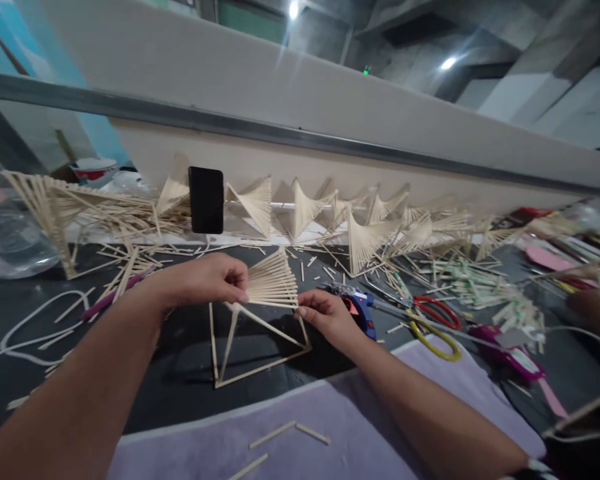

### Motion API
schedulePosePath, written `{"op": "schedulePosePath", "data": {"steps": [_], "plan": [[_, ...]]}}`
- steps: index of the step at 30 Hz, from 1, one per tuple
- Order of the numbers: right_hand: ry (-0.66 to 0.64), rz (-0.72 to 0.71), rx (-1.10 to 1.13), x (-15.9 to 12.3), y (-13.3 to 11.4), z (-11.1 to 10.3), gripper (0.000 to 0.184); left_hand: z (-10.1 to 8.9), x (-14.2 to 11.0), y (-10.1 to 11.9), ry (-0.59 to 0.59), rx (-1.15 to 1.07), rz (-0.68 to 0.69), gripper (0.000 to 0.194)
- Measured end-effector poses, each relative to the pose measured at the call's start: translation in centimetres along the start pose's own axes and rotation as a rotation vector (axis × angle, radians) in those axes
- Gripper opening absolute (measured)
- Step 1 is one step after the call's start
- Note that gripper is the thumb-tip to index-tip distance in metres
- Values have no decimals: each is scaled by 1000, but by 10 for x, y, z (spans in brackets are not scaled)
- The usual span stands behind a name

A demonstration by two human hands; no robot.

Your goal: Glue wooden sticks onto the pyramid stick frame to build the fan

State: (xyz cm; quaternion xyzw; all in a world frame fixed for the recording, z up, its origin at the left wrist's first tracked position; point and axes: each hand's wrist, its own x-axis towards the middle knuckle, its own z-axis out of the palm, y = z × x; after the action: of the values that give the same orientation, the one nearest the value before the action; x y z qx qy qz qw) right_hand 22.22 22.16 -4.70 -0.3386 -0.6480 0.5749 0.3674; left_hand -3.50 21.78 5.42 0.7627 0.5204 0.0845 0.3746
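A twisted fan of thin wooden sticks stands on a stick frame in front of me. My left hand pinches the left side of this wooden stick model, thumb and forefinger at the fan's edge. At the fan's right end, my right hand has its fingertips pressed together around the ends of the sticks. Whether a separate stick sits between those fingertips is too small to tell. Just right of my right hand lies a blue glue gun, partly hidden behind it.
Several finished stick models line the back wall, beside an upright black phone. Red-handled scissors, yellow-handled scissors and a purple glue gun lie right. Loose sticks rest on a lilac cloth. Another person's hand is at far right.
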Motion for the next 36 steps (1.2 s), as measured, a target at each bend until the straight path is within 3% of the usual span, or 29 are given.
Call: {"op": "schedulePosePath", "data": {"steps": [5,36], "plan": [[8,12,62,1,2,0,21,0,1,-1,-54,-40,-23,16],[-2,-9,33,3,2,-1,24,0,3,2,-51,-14,-44,18]]}}
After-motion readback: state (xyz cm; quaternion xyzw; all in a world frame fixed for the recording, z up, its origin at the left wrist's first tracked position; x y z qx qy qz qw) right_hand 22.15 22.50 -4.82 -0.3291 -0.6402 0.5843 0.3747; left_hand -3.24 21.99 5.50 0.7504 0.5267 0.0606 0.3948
